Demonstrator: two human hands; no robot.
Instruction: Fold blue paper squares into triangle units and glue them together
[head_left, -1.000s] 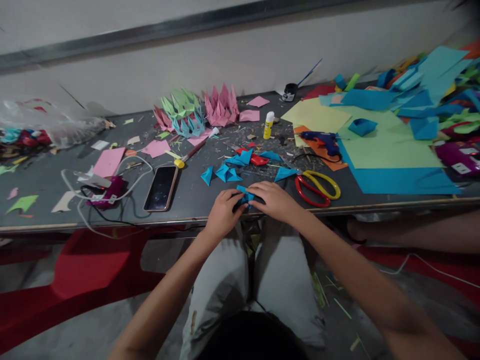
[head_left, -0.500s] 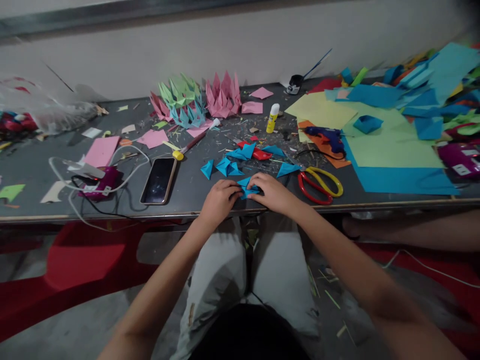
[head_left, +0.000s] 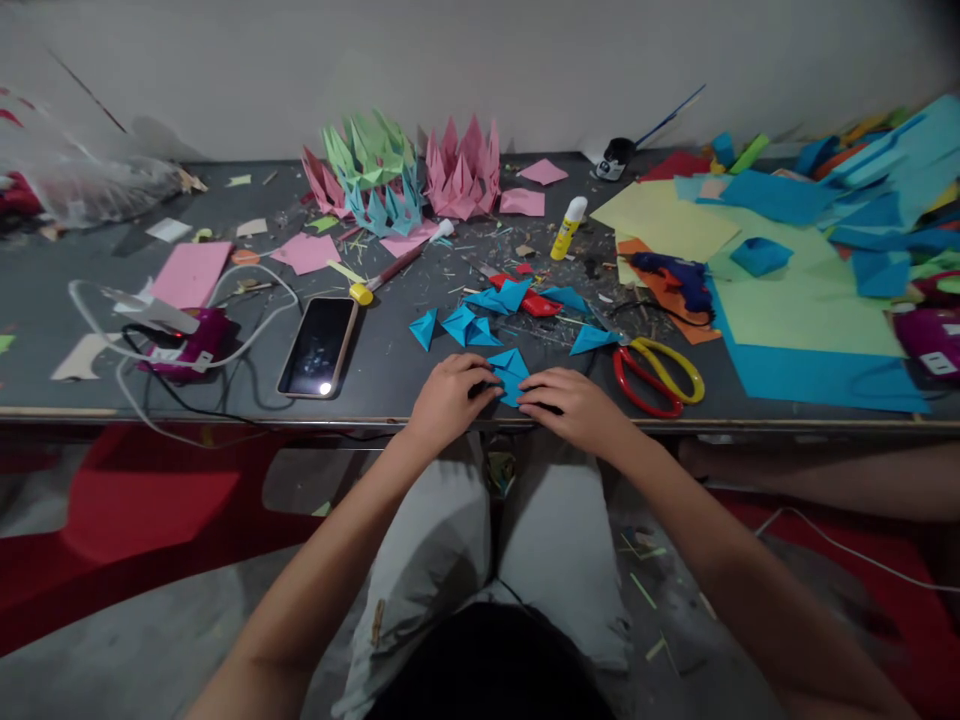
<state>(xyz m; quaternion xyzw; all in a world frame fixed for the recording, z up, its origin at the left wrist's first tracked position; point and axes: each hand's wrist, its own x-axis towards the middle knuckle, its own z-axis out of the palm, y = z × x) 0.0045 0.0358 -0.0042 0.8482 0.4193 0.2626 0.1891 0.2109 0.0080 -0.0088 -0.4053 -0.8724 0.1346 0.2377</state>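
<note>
Between my hands, close to the table's front edge, is a blue folded paper (head_left: 511, 374) with a pointed top. My left hand (head_left: 454, 396) grips its left side, thumb and fingers curled together. On the right side, the fingertips and thumb of my right hand (head_left: 576, 404) pinch its edge. Just beyond lie several blue folded paper pieces (head_left: 466, 326), some overlapping red-handled scissors (head_left: 534, 302). Another blue folded piece (head_left: 592, 339) lies by the blades of scissors with red and yellow handles (head_left: 660, 375), right of my right hand.
Left of my hands lie a phone (head_left: 319, 347) and a purple power strip (head_left: 187, 345) with cables. Folded paper crowns (head_left: 463, 170), a glue stick (head_left: 568, 228) and a black pot (head_left: 615, 159) stand farther back. A glue gun (head_left: 675, 278) and paper sheets (head_left: 810, 275) are at right. Another person's limb (head_left: 787, 478) shows there.
My right hand has drawn back to the right edge of the blue paper, so more of its folded face shows. The whole view has shifted slightly.
</note>
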